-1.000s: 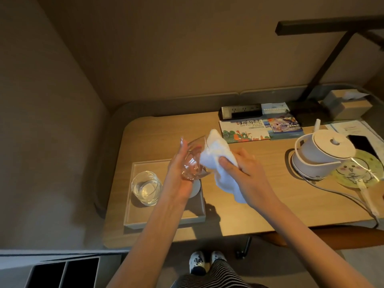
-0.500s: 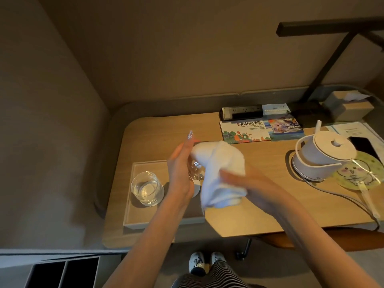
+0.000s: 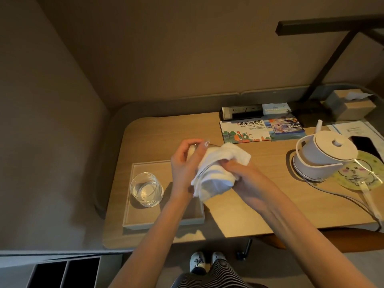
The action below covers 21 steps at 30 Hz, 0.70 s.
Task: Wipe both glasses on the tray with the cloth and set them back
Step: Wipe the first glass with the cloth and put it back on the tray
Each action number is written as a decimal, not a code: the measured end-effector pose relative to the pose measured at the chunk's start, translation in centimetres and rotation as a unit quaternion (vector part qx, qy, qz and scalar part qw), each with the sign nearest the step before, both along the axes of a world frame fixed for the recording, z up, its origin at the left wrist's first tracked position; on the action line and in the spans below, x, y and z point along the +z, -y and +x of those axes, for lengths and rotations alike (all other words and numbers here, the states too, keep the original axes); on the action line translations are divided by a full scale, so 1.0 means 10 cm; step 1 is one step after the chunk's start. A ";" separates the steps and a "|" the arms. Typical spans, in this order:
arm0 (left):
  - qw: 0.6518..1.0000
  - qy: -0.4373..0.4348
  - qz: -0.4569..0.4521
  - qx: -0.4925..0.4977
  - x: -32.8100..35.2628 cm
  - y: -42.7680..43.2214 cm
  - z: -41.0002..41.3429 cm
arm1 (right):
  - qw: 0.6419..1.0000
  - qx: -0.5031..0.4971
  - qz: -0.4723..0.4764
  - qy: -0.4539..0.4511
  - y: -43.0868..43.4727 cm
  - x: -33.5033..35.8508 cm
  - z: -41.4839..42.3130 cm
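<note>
The glass in hand (image 3: 192, 151) is held above the tray's right half, gripped by the left hand (image 3: 184, 165) with fingers (image 3: 202, 145) curled around its far side; only a sliver of it shows, the rest being wrapped in the white cloth (image 3: 216, 169). The right hand (image 3: 245, 179) has its fingers closed on the bunched cloth, pressing it against the glass. Such a tumbler is likely thin, rigid, fragile and slick, so a grip round the body suits it better than a pinch at the rim; the cloth is soft and gives some purchase. Left of the hands, the second glass (image 3: 146, 189) stands upright on the tray (image 3: 166, 222), which rests on the table (image 3: 239, 213)
</note>
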<state>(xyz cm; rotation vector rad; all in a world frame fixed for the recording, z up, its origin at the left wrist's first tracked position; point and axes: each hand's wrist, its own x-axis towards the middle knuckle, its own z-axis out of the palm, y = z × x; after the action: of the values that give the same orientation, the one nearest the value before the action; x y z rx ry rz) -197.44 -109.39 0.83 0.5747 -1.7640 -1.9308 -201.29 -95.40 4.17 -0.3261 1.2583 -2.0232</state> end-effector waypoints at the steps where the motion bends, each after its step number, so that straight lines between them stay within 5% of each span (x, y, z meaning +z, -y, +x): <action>1: 1.000 -0.006 -0.022 -0.022 -0.01 -0.01 0.02 | 0.999 -0.028 -0.019 0.041 0.03 -0.03 -0.01; 6: 0.980 0.064 0.157 -0.103 0.01 0.04 0.06 | 0.990 -0.080 0.065 -0.098 0.03 -0.07 0.01; 10: 0.969 0.144 0.149 -0.137 0.10 0.06 0.02 | 0.929 -0.049 0.217 -0.296 -0.03 -0.12 -0.02; 12: 0.970 0.157 0.125 -0.136 0.14 0.03 -0.02 | 0.914 -0.031 0.255 -0.313 -0.04 -0.14 -0.03; 15: 0.979 0.148 0.075 -0.121 0.10 0.01 -0.04 | 0.942 -0.023 0.234 -0.240 -0.05 -0.13 -0.04; 18: 0.985 0.126 -0.057 -0.103 0.02 -0.01 0.03 | 0.994 -0.015 0.078 -0.069 -0.05 -0.07 -0.10; 21: 0.973 0.097 -0.149 -0.145 -0.05 0.03 0.09 | 0.993 -0.043 -0.021 0.107 -0.06 -0.03 -0.24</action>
<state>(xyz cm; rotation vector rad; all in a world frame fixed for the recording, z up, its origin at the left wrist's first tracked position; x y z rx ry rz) -196.57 -109.68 0.37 0.4278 -2.3214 -1.7851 -203.64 -94.81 3.87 -0.0716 1.1157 -2.0973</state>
